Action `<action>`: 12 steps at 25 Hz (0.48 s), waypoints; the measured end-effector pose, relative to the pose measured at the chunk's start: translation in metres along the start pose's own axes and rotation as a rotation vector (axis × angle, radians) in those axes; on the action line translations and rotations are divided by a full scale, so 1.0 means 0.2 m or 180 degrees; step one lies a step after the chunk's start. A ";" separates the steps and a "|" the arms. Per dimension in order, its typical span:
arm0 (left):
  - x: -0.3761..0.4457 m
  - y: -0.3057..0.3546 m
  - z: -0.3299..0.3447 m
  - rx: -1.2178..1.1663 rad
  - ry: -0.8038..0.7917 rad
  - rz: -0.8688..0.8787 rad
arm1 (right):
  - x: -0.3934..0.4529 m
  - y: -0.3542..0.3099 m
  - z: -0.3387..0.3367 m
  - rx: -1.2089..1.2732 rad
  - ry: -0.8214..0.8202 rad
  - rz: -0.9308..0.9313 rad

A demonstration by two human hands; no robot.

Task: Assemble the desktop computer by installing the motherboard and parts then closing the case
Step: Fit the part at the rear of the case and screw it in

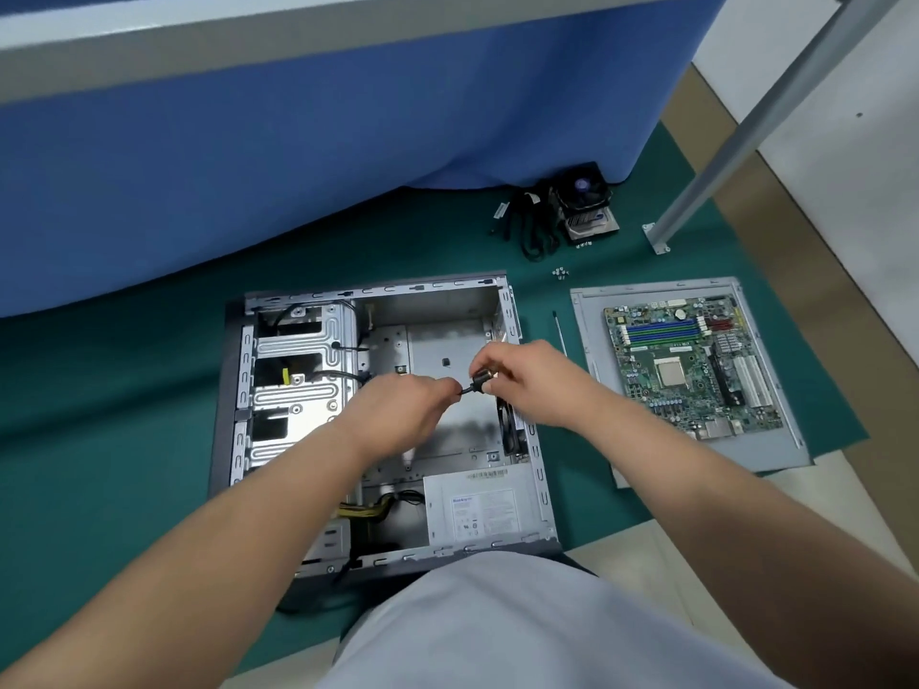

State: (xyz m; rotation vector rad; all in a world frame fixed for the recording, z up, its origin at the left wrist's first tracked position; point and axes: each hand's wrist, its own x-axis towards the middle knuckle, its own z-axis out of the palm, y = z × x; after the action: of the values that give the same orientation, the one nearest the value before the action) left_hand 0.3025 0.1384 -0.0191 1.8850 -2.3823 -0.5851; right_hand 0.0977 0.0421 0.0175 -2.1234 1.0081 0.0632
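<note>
Two hands work at frame centre, above the open computer case [502, 310] lying on the green mat [124, 440]. Left hand [398, 410] pinches a thin black cable [465, 388]; right hand [527, 380] is clamped on its small dark connector [481, 377]. Cable is light and limp: hold the connector body, not the wire. Motherboard [691, 370] lies at right of frame on the grey side panel [592, 340]. It is stiff but fragile: judged best lifted by its edges. CPU cooler [584, 201] and a screwdriver [561, 335] lie nearby.
</note>
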 end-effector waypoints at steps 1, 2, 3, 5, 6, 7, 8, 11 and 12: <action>0.01 0.01 -0.02 -0.0241 -0.0179 -0.0116 | 0.00 0.01 0.00 -0.0216 -0.0036 -0.0160; 0.01 0.02 -0.03 -0.0502 -0.0319 -0.0253 | 0.00 0.02 0.01 -0.0313 -0.0022 -0.0248; 0.02 0.03 -0.04 -0.0666 -0.0400 -0.0376 | 0.00 0.03 0.02 -0.0269 0.0046 -0.0263; 0.03 0.04 -0.04 -0.0508 -0.0422 -0.0515 | 0.00 0.04 0.04 0.0165 0.0283 -0.0022; 0.04 0.07 -0.03 -0.0350 -0.0390 -0.0567 | 0.01 0.05 0.04 0.0426 0.0373 0.0195; 0.04 0.09 -0.01 -0.0255 -0.0337 -0.0623 | 0.01 0.05 0.05 0.0664 0.0405 0.0402; 0.04 0.11 0.01 -0.0241 -0.0289 -0.0660 | 0.02 0.06 0.05 0.0863 0.0370 0.0552; 0.03 0.19 0.08 -0.0282 -0.0157 -0.0694 | 0.03 0.06 0.04 0.1170 0.0165 0.0790; 0.02 0.21 0.10 -0.0224 -0.0053 -0.0689 | 0.03 0.06 0.04 0.1232 0.0167 0.0857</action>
State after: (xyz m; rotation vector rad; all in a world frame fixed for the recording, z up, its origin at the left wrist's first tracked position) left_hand 0.2570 0.1468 -0.0249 2.1300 -2.1507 -0.6910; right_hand 0.0954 0.0397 0.0020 -1.6401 1.2240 -0.0531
